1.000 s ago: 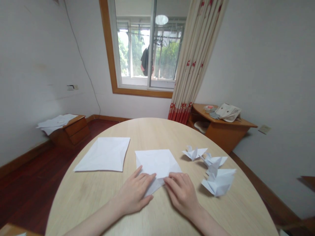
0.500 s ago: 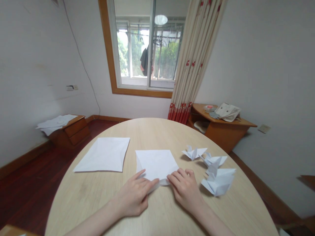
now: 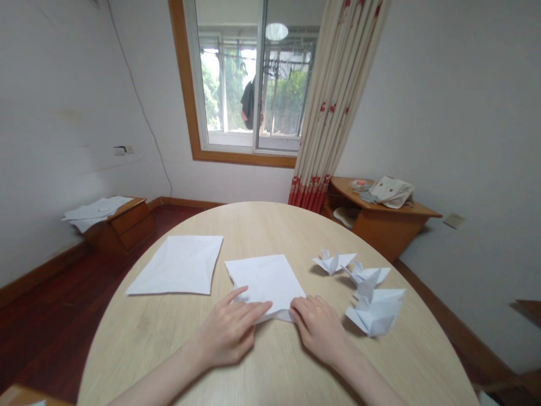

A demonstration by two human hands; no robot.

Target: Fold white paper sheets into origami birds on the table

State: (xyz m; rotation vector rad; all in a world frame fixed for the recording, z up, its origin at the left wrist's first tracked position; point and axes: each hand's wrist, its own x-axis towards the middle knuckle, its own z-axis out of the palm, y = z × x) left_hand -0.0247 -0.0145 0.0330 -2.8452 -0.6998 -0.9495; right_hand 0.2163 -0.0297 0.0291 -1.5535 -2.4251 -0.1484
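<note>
A white sheet of paper [image 3: 264, 276] lies mid-table, slightly turned, its near edge bowed up between my hands. My left hand [image 3: 230, 330] holds its near left part, two fingers stretched over the top and the thumb side low by the near edge. At the near right corner, my right hand [image 3: 316, 327] pinches the paper, fingers bent together; its thumb is mostly hidden. Several folded white paper birds stand to the right: a large one [image 3: 376, 313] close to my right hand, a middle one [image 3: 366, 276] and a small one [image 3: 333, 262] behind.
Another flat white paper [image 3: 177, 265] rests at the left of the round wooden table [image 3: 169, 344]. Past the table, a low cabinet [image 3: 131, 223] bears papers on the left. A corner desk [image 3: 389, 225] with a cloth bag [image 3: 393, 192] stands right of the curtain [image 3: 329, 113].
The paper under my hands has turned slightly, its far edge shifting left. My right hand has its fingers drawn closer together at the corner. The birds and the other paper stay put.
</note>
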